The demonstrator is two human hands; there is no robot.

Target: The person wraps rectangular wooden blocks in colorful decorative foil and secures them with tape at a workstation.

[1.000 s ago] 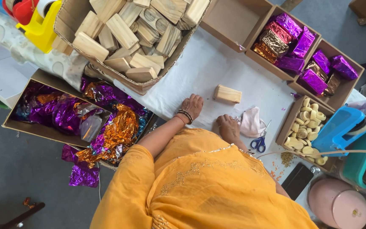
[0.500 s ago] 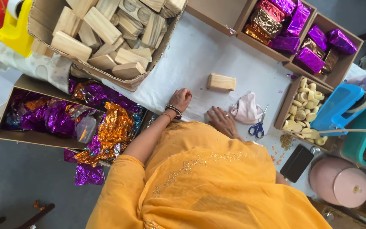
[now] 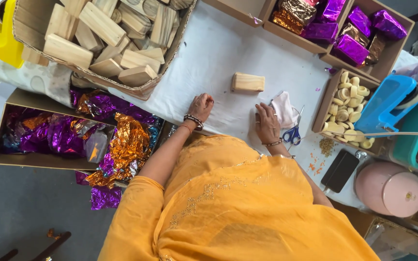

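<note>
Head view looks straight down on my two hands, both resting on the white cloth near the tabletop's front edge. My left hand is loosely curled, knuckles down, grasping nothing. My right hand lies flat and released, fingertips touching the pale rag, just beside the scissors. One wood block lies on its side between and beyond the hands, apart from both, set out alone where either can reach it. More blocks fill the big carton at the far left corner. Wrapped purple and bronze blocks sit in boxes at the far right, and loose foil fills a box below the left edge, so I judge supplies are kept left and finished pieces right.
</note>
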